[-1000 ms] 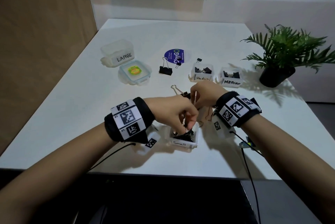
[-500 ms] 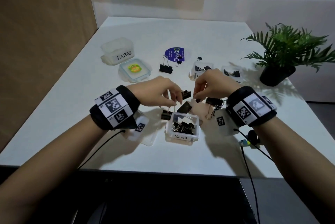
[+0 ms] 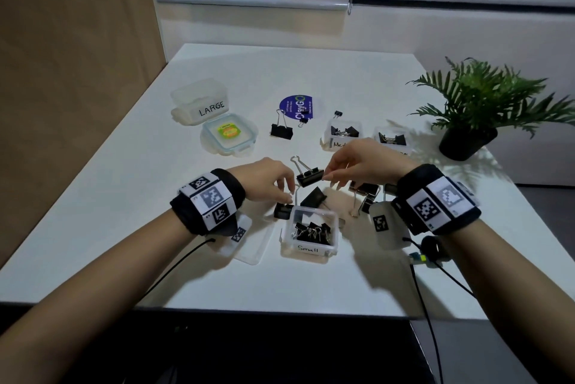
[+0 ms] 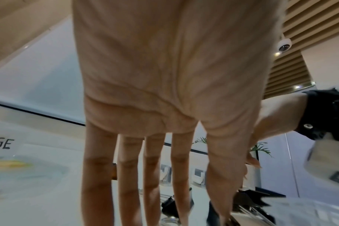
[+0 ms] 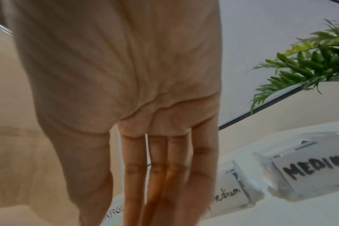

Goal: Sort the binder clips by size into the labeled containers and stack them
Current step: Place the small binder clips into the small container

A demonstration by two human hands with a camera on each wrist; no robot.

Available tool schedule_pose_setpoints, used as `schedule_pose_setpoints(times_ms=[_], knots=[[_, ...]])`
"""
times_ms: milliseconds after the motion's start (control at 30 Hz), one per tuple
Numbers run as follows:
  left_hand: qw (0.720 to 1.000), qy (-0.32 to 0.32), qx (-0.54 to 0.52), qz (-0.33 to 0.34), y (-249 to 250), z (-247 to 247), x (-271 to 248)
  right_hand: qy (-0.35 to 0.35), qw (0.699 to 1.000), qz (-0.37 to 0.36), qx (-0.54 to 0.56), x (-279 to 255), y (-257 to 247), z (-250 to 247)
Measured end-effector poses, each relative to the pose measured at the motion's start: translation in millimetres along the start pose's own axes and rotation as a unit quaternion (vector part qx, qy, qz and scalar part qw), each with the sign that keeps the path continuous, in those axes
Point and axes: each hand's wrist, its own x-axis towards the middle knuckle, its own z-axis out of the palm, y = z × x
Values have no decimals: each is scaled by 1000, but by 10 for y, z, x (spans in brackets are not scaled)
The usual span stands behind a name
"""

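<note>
Both hands risen from Small box, right hand fingers pinching one binder clip, left hand fingers slack.

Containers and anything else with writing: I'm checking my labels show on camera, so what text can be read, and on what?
"LARGE": the lidded tub at the far left.
"Small": the near tub of clips.
"Medium": one tub by the plant; partly hidden in the head view.
"MEDIUM", last letters cut off: the tub beside it.
"ClayGO": the round purple sticker; its small print is unreadable.
Green lid sticker: too blurred.
</note>
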Motion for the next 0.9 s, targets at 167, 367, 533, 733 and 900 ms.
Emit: schedule_pose_setpoints(times_ms=[167,367,533,733,900], knots=[[1000,0,16,-8,-22,-83,56,-5,997,39,-73,56,108,-111],[996,81,42,-10,-115,-261,349,76,978,82,-177,373,290,-245],[988,151,34,-17,-172,-290,737,2,963,177,-204,654,407,-220],[982,46,162,-90,-210,-278,1221,-101,945,184,-250,794,338,-329],[982,11,142,-122,-333,-378,1476,-19,948,171,-266,1043,432,-612]])
